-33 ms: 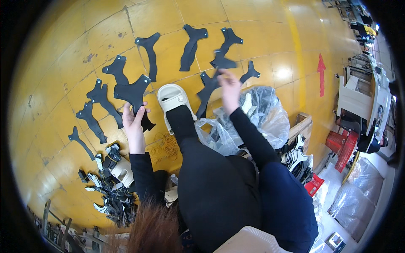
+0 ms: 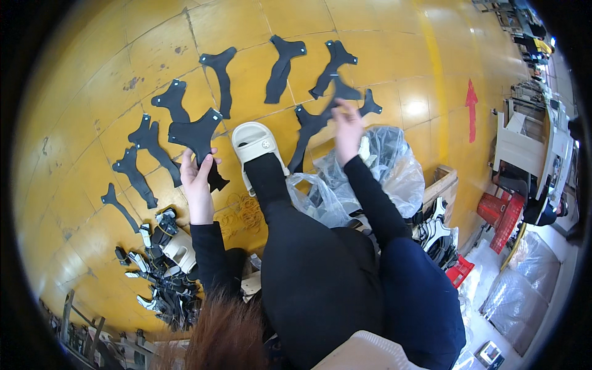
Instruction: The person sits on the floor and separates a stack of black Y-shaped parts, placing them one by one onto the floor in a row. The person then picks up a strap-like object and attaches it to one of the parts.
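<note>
While the left hand (image 2: 197,176) pinches a black cut piece (image 2: 196,132) above the yellow floor (image 2: 111,92), right hand (image 2: 346,126) grips another (image 2: 336,92); best laid flat, clear of neighbours.

Flat cut pieces (image 2: 280,68) in an arc on the floor (image 2: 394,37) (plastic bag (image 2: 376,169) right of sandal (image 2: 254,145)).

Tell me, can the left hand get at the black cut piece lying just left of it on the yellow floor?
Probably, but not freely: the left hand already holds a black piece. The neighbouring piece lies flat on the floor with nothing on it.
</note>
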Available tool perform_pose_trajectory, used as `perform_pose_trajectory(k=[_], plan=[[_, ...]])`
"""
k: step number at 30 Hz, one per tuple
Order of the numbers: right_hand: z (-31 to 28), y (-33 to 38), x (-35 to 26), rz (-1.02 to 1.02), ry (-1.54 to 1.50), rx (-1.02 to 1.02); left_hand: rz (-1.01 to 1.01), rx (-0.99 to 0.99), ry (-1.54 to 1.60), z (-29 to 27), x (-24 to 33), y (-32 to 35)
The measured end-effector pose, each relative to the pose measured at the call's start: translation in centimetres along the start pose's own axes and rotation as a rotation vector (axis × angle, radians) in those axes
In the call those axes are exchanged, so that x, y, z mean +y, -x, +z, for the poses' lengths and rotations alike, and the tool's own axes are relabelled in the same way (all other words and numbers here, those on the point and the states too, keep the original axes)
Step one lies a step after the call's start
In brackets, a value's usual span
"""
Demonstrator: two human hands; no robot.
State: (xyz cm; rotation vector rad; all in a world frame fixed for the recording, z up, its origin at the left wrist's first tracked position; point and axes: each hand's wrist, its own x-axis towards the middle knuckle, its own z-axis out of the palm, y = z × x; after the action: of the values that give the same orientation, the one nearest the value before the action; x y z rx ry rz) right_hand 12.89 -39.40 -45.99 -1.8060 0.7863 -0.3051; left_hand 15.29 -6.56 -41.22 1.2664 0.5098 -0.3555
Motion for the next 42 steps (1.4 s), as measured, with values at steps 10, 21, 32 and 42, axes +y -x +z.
perform_pose_trajectory(k=[10,21,32,42], plan=[[-7.9,-7.2,11.9,-0.081,0.767,0.368,-0.133,-0.138,0.265,2.4,0.6,0.0],[6.0,1.8,-1.9,-0.048,-0.054,-0.616,-0.155,-0.023,0.198,3.1,-2.3,0.1],[9.3,7.5,-8.0,-0.02,-0.096,-0.685,-0.004,-0.132,0.161,4.7,-0.8,0.0],[9.7,7.8,-8.3,-0.025,-0.093,-0.692,-0.027,-0.123,0.214,4.0,-0.5,0.2]])
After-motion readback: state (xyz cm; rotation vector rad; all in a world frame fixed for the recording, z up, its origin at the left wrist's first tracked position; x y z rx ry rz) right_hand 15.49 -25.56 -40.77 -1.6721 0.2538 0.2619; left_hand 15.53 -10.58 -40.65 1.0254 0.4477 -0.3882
